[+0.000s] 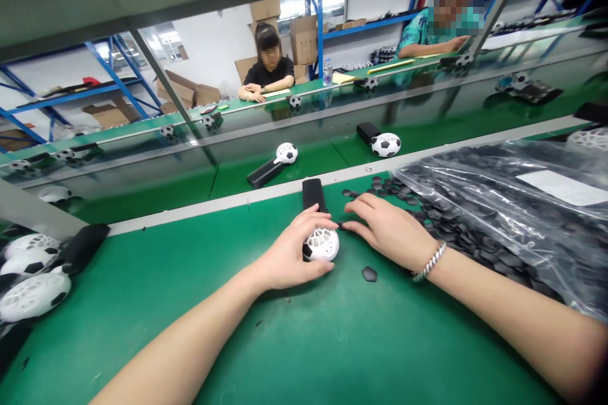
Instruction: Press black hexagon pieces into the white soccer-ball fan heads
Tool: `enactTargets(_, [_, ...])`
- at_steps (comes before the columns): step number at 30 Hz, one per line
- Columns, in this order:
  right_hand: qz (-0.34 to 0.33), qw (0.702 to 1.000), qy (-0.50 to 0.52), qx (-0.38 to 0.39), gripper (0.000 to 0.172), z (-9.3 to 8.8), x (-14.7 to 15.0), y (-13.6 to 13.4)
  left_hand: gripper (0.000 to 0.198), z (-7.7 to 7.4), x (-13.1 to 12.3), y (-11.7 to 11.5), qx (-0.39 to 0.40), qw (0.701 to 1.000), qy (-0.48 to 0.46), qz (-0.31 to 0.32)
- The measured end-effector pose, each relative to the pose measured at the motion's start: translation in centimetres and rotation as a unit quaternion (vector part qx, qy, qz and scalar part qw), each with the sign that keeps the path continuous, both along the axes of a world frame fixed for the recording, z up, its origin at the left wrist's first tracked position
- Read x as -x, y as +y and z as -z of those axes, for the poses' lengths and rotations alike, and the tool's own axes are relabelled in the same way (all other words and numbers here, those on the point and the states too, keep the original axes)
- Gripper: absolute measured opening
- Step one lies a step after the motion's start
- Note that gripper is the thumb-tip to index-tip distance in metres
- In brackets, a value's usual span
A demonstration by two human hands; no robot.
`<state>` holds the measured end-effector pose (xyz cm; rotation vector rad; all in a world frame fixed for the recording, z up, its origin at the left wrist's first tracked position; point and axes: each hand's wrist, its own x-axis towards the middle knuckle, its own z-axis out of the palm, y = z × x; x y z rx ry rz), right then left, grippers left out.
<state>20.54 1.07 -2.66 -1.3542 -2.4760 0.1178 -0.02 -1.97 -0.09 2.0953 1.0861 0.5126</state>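
My left hand (pixel 297 250) curls around the round white head of what looks like a football-patterned handheld fan (pixel 325 245), which lies on the green work surface. Its black handle (pixel 312 195) points away from me, and its white head has an open grille and black patches. Just right of the head, my right hand (pixel 387 228) pinches a small dark piece (pixel 341 226) at its fingertips, seemingly one of the black pentagon pieces. A loose black pentagon piece (pixel 369 274) rests on the surface below my right hand.
A clear plastic bag (pixel 513 202) spills many black pieces (pixel 456 228) at the right. Several similar fans (pixel 35 294) are heaped at the left. Beyond the pale rail (pixel 228 204), more fans lie on a green conveyor (pixel 327 158). Two people (pixel 270 73) sit across it.
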Motion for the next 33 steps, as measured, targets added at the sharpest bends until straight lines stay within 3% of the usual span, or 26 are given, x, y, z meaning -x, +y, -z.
enactTargets(5, [-0.061,0.997,-0.034,0.023,0.02,0.4,0.9,-0.4,0.051,0.1,0.1,0.1,0.0,1.0,-0.005,0.003])
enactTargets(11, [-0.011,0.992,-0.121,0.024,0.02,0.0,1.2,-0.7,0.051,0.3,0.1,0.2,0.003,1.0,-0.01,0.001])
enactTargets(16, [0.045,0.984,-0.159,0.062,0.022,-0.6,-0.2,-0.4,0.052,0.4,0.2,0.2,0.009,1.0,-0.022,-0.001])
enactTargets(18, [0.059,0.988,-0.113,0.09,0.021,-0.9,-0.9,-0.2,0.052,0.3,0.4,0.2,0.014,1.0,-0.022,0.001])
enactTargets(20, [0.043,0.991,0.011,0.129,0.017,-1.2,-1.2,-0.3,0.051,0.2,0.4,0.1,0.022,0.999,-0.021,0.015])
enactTargets(24, [-0.038,0.929,0.246,0.275,0.013,-2.2,-0.5,-1.7,0.055,0.2,0.2,-0.2,0.024,0.999,-0.024,0.028])
enactTargets(27, [-0.087,0.902,0.288,0.31,0.012,-2.8,0.3,-2.8,0.063,0.4,-0.2,-0.4,0.019,0.999,-0.028,0.007])
enactTargets(33, [-0.078,0.911,0.301,0.27,0.007,-2.6,0.9,-3.2,0.056,0.0,-0.6,-0.6,0.049,0.998,-0.026,-0.008])
